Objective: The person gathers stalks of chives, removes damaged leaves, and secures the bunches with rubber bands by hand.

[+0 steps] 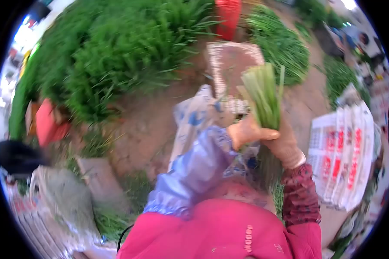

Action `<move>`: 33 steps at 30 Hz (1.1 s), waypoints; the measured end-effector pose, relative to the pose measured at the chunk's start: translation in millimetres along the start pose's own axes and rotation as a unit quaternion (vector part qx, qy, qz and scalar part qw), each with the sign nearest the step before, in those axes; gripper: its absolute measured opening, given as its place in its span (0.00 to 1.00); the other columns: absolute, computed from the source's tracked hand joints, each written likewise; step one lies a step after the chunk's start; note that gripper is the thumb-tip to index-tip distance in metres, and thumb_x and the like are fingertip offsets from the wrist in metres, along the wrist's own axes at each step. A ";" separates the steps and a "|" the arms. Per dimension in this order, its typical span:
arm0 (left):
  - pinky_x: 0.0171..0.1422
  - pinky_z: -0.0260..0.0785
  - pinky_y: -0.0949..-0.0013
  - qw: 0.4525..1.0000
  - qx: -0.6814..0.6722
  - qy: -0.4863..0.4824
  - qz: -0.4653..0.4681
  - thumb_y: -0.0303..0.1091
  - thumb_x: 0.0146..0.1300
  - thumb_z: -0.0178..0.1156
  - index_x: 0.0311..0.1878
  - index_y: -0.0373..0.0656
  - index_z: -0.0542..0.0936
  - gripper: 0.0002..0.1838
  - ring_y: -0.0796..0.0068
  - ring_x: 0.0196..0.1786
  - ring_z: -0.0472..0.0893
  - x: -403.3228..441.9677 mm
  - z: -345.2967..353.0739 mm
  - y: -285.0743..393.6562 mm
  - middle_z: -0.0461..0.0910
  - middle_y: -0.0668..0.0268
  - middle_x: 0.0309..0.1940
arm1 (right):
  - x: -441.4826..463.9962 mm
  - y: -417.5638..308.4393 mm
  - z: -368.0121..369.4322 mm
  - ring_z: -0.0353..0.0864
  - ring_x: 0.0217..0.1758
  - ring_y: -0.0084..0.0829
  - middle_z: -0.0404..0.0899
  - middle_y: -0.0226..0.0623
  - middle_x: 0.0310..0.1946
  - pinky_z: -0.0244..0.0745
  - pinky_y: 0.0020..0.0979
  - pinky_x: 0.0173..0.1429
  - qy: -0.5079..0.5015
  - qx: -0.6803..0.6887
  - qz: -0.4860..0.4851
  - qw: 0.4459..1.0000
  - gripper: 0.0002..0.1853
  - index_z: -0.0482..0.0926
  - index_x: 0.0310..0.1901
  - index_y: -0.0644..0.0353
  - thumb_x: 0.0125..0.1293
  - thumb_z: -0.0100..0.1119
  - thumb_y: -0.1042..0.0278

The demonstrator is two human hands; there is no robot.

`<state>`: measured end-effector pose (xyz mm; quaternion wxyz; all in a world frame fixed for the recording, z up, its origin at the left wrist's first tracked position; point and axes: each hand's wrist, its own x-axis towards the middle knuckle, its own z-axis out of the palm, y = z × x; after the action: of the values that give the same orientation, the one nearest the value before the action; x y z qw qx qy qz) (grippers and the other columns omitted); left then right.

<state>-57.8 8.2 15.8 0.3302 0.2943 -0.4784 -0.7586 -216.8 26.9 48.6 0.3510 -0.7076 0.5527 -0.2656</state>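
Observation:
A bunch of green stalks (263,93), pale at its upper end, stands upright in front of my body. My left hand (248,133), below a shiny lilac sleeve, is closed around the bunch from the left, its fingers wrapped across the stalks. From the right, my right hand (283,142), below a dark red patterned sleeve, also grips the bunch. Both hands look covered by tan gloves. The darker leafy end (270,170) hangs below my hands and is blurred. Just beyond the bunch is a brown board with a whitish edge (215,64).
A large heap of green leafy plants (129,43) fills the upper left. Another pile (281,47) is at the upper right. Stacked white trays with red print (341,155) stand at right. Red bags (52,123) and a greyish sack (65,198) are at left. A person (365,41) is far right.

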 end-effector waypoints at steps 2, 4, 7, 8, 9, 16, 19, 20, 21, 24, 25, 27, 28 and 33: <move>0.70 0.59 0.62 0.990 0.120 -0.003 0.078 0.36 0.57 0.69 0.68 0.36 0.64 0.38 0.64 0.66 0.69 3.9 -21.1 -6.8 0.73 0.57 0.62 | 18.2 12.8 -18.9 0.80 0.52 0.45 0.80 0.50 0.46 0.74 0.38 0.54 -0.011 -0.025 0.001 1.000 0.32 0.67 0.63 0.57 0.55 0.66 0.70; 0.71 0.60 0.61 0.990 0.040 0.017 0.134 0.37 0.59 0.68 0.71 0.37 0.60 0.40 0.61 0.67 0.68 -4.6 -43.8 -13.8 0.71 0.55 0.64 | 44.0 29.3 -34.9 0.80 0.52 0.48 0.79 0.51 0.46 0.73 0.40 0.55 -0.085 -0.060 -0.005 0.995 0.35 0.66 0.64 0.56 0.54 0.67 0.67; 0.66 0.67 0.60 0.987 -0.104 0.124 0.012 0.35 0.61 0.65 0.72 0.39 0.59 0.38 0.62 0.65 0.72 -58.8 -89.3 9.3 0.71 0.55 0.64 | 77.7 29.0 -43.6 0.79 0.51 0.51 0.79 0.52 0.47 0.74 0.41 0.54 -0.087 -0.229 0.005 0.970 0.36 0.66 0.64 0.56 0.52 0.68 0.67; 0.61 0.71 0.62 0.974 -0.142 0.174 0.028 0.34 0.61 0.65 0.71 0.39 0.61 0.36 0.65 0.62 0.75 -79.7 -109.5 5.6 0.73 0.55 0.61 | 93.0 26.4 -35.7 0.79 0.51 0.51 0.79 0.52 0.47 0.74 0.41 0.54 -0.113 -0.217 -0.013 0.970 0.36 0.66 0.64 0.56 0.52 0.68 0.67; 0.58 0.73 0.60 0.951 -0.174 0.251 0.038 0.35 0.63 0.63 0.68 0.39 0.64 0.32 0.65 0.59 0.77 -101.2 -127.8 -3.9 0.75 0.56 0.59 | 109.1 25.5 -27.1 0.79 0.50 0.51 0.80 0.51 0.46 0.74 0.41 0.54 -0.117 -0.259 0.025 0.959 0.35 0.67 0.63 0.55 0.52 0.69 0.65; 0.39 0.74 0.66 0.837 -0.324 0.442 -0.010 0.32 0.66 0.58 0.61 0.44 0.67 0.22 0.70 0.38 0.80 -237.3 -213.9 -138.7 0.81 0.62 0.44 | 200.3 87.8 58.8 0.84 0.45 0.46 0.82 0.46 0.42 0.79 0.44 0.44 -0.188 -0.415 0.033 0.890 0.16 0.72 0.53 0.56 0.64 0.55 0.65; 0.38 0.77 0.64 0.808 -0.322 0.485 -0.094 0.28 0.62 0.62 0.59 0.44 0.69 0.22 0.65 0.37 0.81 -230.6 -187.2 -123.8 0.81 0.60 0.44 | 196.7 102.0 59.0 0.85 0.42 0.45 0.83 0.42 0.42 0.81 0.40 0.43 -0.115 -0.473 0.016 0.874 0.15 0.71 0.54 0.56 0.65 0.49 0.74; 0.38 0.77 0.64 0.812 -0.320 0.479 -0.097 0.28 0.62 0.62 0.59 0.44 0.69 0.22 0.65 0.37 0.81 -221.0 -183.7 -119.9 0.81 0.60 0.44 | 190.6 117.3 48.9 0.84 0.43 0.45 0.83 0.43 0.41 0.80 0.41 0.44 -0.155 -0.461 0.018 0.873 0.17 0.71 0.56 0.55 0.66 0.49 0.74; 0.38 0.76 0.64 0.821 -0.278 0.486 -0.113 0.31 0.61 0.64 0.59 0.44 0.69 0.24 0.66 0.37 0.81 -210.2 -181.6 -113.4 0.81 0.61 0.43 | 182.1 132.0 36.2 0.84 0.44 0.45 0.83 0.43 0.40 0.80 0.41 0.45 -0.199 -0.445 0.020 0.873 0.18 0.70 0.58 0.55 0.66 0.49 0.74; 0.39 0.77 0.63 0.848 -0.199 0.476 -0.121 0.31 0.61 0.64 0.58 0.43 0.70 0.22 0.66 0.37 0.81 -170.6 -194.9 -87.8 0.81 0.58 0.42 | 122.1 166.4 -30.5 0.82 0.45 0.49 0.82 0.46 0.38 0.76 0.44 0.48 -0.187 -0.468 0.052 0.862 0.17 0.71 0.57 0.55 0.66 0.49 0.74; 0.40 0.78 0.63 0.864 -0.165 0.462 -0.113 0.28 0.63 0.62 0.57 0.41 0.71 0.20 0.66 0.36 0.82 -151.9 -202.7 -80.7 0.82 0.56 0.40 | 93.7 194.8 -54.7 0.81 0.45 0.49 0.81 0.48 0.41 0.75 0.45 0.49 -0.199 -0.457 0.109 0.860 0.14 0.71 0.54 0.56 0.67 0.49 0.72; 0.39 0.77 0.68 0.895 -0.055 0.435 -0.086 0.29 0.65 0.60 0.58 0.37 0.71 0.20 0.70 0.33 0.82 -113.2 -236.7 -73.2 0.83 0.56 0.36 | 30.3 230.6 -103.4 0.81 0.45 0.48 0.82 0.45 0.40 0.75 0.45 0.48 -0.160 -0.462 0.180 0.853 0.13 0.72 0.51 0.56 0.65 0.51 0.70; 0.38 0.77 0.70 0.912 -0.029 0.407 -0.043 0.29 0.65 0.59 0.58 0.37 0.72 0.19 0.70 0.32 0.82 -82.7 -246.9 -63.4 0.83 0.58 0.35 | 2.7 238.6 -124.5 0.82 0.46 0.47 0.82 0.45 0.40 0.75 0.45 0.50 -0.192 -0.490 0.229 0.819 0.13 0.72 0.50 0.56 0.64 0.52 0.71; 0.44 0.77 0.73 0.934 0.143 0.318 0.077 0.25 0.60 0.62 0.52 0.41 0.81 0.15 0.73 0.41 0.82 93.0 -276.1 19.1 0.83 0.65 0.42 | -112.3 224.2 -154.5 0.80 0.49 0.54 0.80 0.53 0.45 0.76 0.47 0.53 -0.228 -0.457 0.424 0.748 0.30 0.61 0.60 0.59 0.56 0.62 0.71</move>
<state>100.4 -217.5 -80.7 0.4765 0.5269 -0.4729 -0.5212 -496.2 72.3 -32.6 0.1777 -0.5157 0.7547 0.3647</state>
